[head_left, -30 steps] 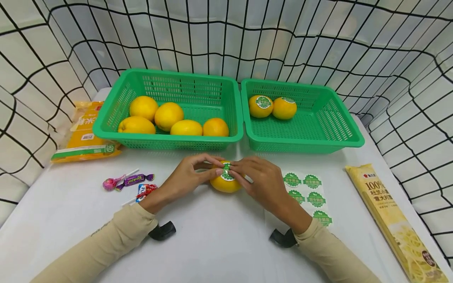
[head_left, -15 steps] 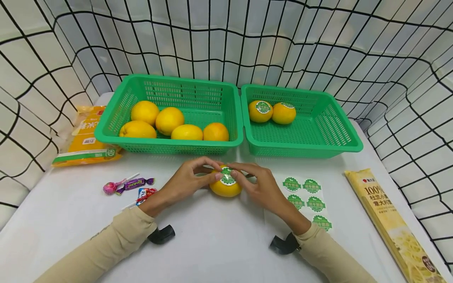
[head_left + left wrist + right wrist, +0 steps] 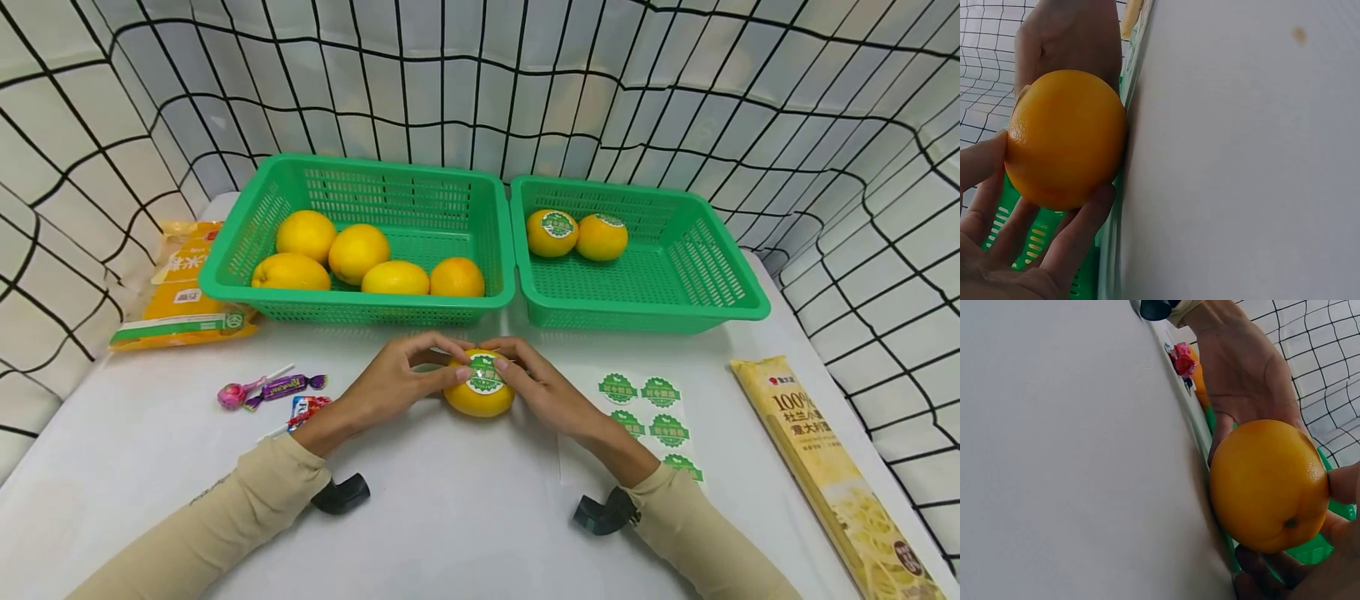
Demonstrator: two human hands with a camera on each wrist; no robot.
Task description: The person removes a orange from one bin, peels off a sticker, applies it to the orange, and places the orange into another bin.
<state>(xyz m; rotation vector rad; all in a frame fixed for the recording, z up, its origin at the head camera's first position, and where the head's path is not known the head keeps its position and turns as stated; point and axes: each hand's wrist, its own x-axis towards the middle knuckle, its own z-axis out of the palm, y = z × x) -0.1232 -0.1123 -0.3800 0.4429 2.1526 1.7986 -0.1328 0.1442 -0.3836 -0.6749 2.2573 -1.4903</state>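
An orange (image 3: 478, 406) sits on the white table between both hands, with a round green-and-white sticker (image 3: 486, 374) on its upper side. The left hand (image 3: 397, 377) grips it from the left, thumb at the sticker's edge and fingers curved over the far side. From the right, the right hand (image 3: 553, 398) holds it too, its thumb touching the sticker's right edge. Both wrist views show the bare skin of the orange (image 3: 1066, 140), and the stem mark of the orange (image 3: 1266, 481) shows in the right one. To the right lies a sheet of green stickers (image 3: 663, 429), partly behind the right forearm.
Behind the hands stand a green basket (image 3: 375, 310) of several plain oranges and another green basket (image 3: 637, 315) with two stickered oranges. Candies (image 3: 285, 386) lie left, near an orange bag (image 3: 180, 300). A noodle packet (image 3: 832, 467) lies far right. Black netting surrounds the table.
The right hand's fingers and thumb have drawn back from the sticker to the orange's right side, uncovering more of the sticker. The left hand stays nearly in place. The head view has shifted slightly.
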